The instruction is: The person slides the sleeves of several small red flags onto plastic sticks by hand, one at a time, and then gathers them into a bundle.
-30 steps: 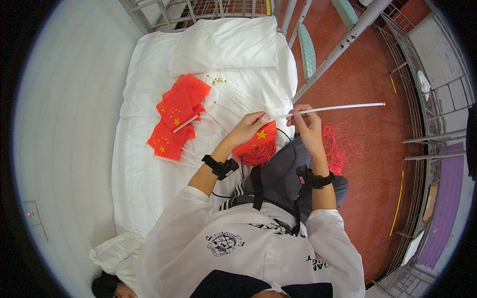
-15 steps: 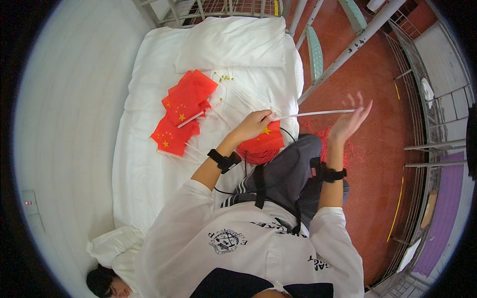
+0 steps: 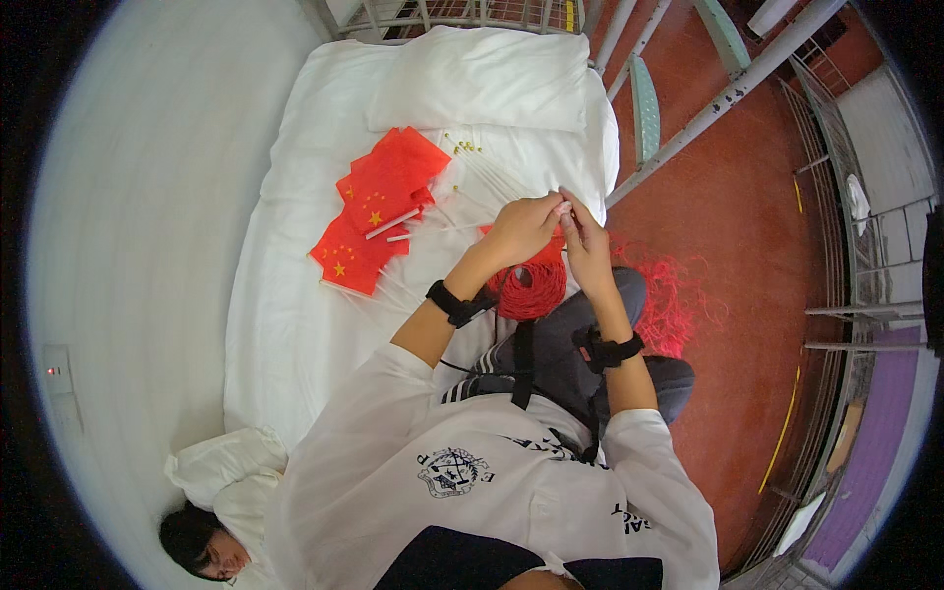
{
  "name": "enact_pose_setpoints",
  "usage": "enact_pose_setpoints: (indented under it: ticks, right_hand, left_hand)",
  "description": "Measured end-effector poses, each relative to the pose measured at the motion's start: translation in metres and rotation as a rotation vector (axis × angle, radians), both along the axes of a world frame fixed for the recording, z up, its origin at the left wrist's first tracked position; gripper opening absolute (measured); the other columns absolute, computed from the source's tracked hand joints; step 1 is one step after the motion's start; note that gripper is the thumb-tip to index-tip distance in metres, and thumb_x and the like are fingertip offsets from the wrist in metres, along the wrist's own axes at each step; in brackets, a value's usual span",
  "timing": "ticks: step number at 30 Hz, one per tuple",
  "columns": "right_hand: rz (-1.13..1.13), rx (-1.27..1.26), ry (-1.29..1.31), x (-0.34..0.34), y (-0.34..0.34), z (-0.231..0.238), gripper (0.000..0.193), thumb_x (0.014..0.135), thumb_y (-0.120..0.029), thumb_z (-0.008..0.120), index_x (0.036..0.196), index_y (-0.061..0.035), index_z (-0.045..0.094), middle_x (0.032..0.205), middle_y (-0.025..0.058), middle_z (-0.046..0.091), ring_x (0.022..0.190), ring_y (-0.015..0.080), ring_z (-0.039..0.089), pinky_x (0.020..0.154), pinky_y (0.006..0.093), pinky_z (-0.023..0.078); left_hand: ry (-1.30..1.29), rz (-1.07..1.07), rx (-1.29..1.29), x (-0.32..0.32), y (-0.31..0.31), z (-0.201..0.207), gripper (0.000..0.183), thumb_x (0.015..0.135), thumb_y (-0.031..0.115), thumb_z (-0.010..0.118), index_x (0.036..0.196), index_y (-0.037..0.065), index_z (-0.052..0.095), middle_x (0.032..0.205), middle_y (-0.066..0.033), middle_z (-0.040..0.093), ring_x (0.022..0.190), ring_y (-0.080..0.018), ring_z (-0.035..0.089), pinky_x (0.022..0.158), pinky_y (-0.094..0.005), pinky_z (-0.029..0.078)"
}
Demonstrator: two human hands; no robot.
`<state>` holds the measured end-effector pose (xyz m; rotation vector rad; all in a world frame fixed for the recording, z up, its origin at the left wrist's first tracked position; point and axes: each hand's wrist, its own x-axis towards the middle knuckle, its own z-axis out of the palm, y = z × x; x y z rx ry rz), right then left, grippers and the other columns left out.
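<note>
My left hand (image 3: 524,230) and my right hand (image 3: 587,248) meet over the bed's right side, fingertips pinched together. A tiny pale bit shows at the fingertips, too small to name. Red cloth (image 3: 557,243) peeks out beneath my left hand, mostly hidden by it. A white stick (image 3: 433,233) runs up to that hand from the left; whether the hand grips it is hidden. Below my hands sits a coil of red string (image 3: 531,289). Several red flags with yellow stars (image 3: 385,192) lie overlapped to the left, and white sticks with gold tips (image 3: 470,148) lie beyond.
The white-sheeted bed (image 3: 295,324) meets a wall at left, with a pillow (image 3: 482,84) at its far end. A metal ladder (image 3: 723,108) rises at right. Tangled red strands (image 3: 674,305) hang beside my leg. A person (image 3: 202,541) lies at lower left.
My right hand has come in from the right, where it was open near the white stick's end, to meet my left. That stick no longer points right, and the string coil is uncovered.
</note>
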<state>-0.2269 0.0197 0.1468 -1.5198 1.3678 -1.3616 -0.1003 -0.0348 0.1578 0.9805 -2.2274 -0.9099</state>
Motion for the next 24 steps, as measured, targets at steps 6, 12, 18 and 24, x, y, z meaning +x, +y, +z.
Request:
enact_pose_setpoints:
  ticks: [6,12,18,24]
  right_hand:
    - [-0.063,0.072,0.037,0.005,-0.004,-0.008,0.017,0.081,-0.005,0.057,0.096,0.0014,0.060,0.081,0.0100,0.064,0.073,0.0128,0.060,0.067,0.0241,0.047]
    - [-0.084,0.147,-0.176,0.006,-0.028,-0.025,0.011,0.083,-0.006,0.054,0.091,0.0017,0.055,0.070,0.0008,0.055,0.059,0.0062,0.046,0.054,0.0204,0.039]
    - [-0.056,0.219,-0.128,-0.017,-0.070,-0.035,0.020,0.083,-0.017,0.055,0.095,-0.0015,0.058,0.082,0.0116,0.063,0.068,0.0163,0.061,0.059,0.0247,0.046]
    - [-0.071,0.333,0.585,-0.038,-0.100,-0.124,0.026,0.077,-0.020,0.056,0.097,-0.0044,0.062,0.098,0.0142,0.061,0.086,0.0286,0.060,0.076,0.0352,0.047]
  left_hand:
    - [0.211,0.071,0.298,0.027,0.005,-0.016,0.021,0.091,0.018,0.040,0.097,0.001,0.049,0.079,-0.0140,0.057,0.073,-0.0226,0.057,0.067,-0.0331,0.043]
    - [0.184,0.056,0.282,0.070,0.007,-0.026,0.022,0.089,0.016,0.043,0.103,0.000,0.050,0.090,-0.0142,0.058,0.080,-0.0211,0.056,0.073,-0.0290,0.043]
    - [0.535,0.761,0.311,0.179,-0.003,-0.080,0.026,0.089,0.018,0.046,0.106,0.000,0.052,0.083,-0.0011,0.052,0.074,-0.0095,0.048,0.070,-0.0228,0.041]
    - [0.725,1.309,0.292,0.288,0.004,-0.197,0.025,0.082,0.006,0.050,0.105,-0.003,0.047,0.095,-0.0114,0.055,0.082,-0.0160,0.054,0.070,-0.0280,0.046]
